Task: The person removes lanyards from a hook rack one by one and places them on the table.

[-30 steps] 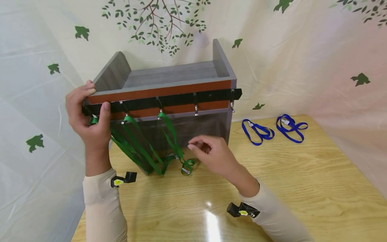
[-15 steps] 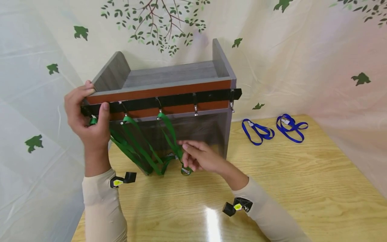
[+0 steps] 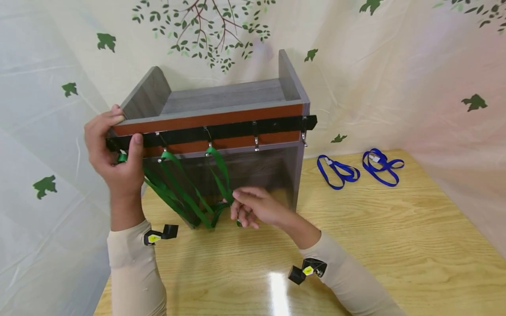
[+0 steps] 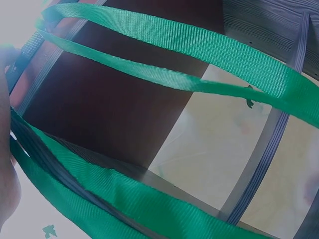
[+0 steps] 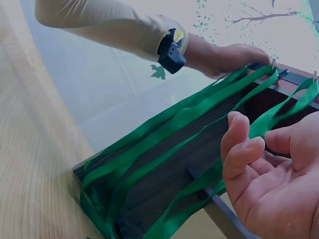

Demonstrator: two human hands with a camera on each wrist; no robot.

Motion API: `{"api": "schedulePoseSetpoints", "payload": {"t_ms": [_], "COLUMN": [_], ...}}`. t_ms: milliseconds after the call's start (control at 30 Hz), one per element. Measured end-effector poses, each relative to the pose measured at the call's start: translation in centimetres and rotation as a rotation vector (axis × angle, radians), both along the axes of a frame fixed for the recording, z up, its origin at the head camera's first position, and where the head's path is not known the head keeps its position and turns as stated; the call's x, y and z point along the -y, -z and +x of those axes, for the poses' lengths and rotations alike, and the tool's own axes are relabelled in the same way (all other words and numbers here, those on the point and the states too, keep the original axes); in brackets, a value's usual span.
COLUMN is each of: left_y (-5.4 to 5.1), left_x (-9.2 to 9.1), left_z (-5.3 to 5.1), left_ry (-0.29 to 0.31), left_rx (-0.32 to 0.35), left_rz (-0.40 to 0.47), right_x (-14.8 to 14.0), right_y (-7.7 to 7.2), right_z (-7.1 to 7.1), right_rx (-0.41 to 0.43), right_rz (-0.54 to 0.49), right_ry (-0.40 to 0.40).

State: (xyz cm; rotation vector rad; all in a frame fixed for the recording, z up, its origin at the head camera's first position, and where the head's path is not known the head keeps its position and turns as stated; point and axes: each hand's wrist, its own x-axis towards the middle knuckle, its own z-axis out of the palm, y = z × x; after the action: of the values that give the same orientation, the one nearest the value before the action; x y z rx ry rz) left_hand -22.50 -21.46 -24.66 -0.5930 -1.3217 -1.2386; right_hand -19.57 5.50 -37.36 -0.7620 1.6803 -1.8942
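Observation:
My left hand (image 3: 118,153) grips the left front corner of a grey wooden shelf (image 3: 229,96), its thumb over the end of a black hook rail (image 3: 233,131). Green lanyards (image 3: 179,188) hang from the left and middle hooks, their lower ends gathered near the shelf's foot. Low in front of the shelf, my right hand (image 3: 257,208) pinches the green lanyard (image 3: 220,166) of the middle hook between thumb and forefinger, the other fingers loosely curled. In the right wrist view, green straps (image 5: 164,124) run down past that hand. The contact itself is partly hidden.
Two blue lanyards lie coiled on the wooden table (image 3: 415,219) right of the shelf, the nearer blue lanyard (image 3: 336,172) beside the farther blue lanyard (image 3: 381,166). The rail's two right hooks (image 3: 256,144) carry no lanyard. A printed curtain (image 3: 375,79) stands behind.
My right hand has moved left to the lanyard on the middle hook and taken hold of its strap. My left hand has stayed on the shelf corner.

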Motion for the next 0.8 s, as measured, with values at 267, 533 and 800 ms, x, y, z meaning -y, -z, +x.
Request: {"api": "schedulePoseSetpoints", "payload": {"t_ms": [267,533,800], "left_y": [-0.1,0.0,0.0], "left_x": [0.0,0.0,0.0], "left_z": [0.0,0.1,0.0], "left_ry": [-0.004,-0.004,0.014], "left_rx": [0.002,0.001,-0.005], "left_rz": [-0.002,-0.004,0.008], "right_x": [-0.2,-0.5,-0.5], "right_y": [-0.8,-1.7,-2.5], "right_z": [0.6,1.4,2.3], "right_rx": [-0.008,-0.165,-0.257], "right_rz": [-0.061,-0.067,-0.084], "right_ry": [0.097,0.185,0.210]}}
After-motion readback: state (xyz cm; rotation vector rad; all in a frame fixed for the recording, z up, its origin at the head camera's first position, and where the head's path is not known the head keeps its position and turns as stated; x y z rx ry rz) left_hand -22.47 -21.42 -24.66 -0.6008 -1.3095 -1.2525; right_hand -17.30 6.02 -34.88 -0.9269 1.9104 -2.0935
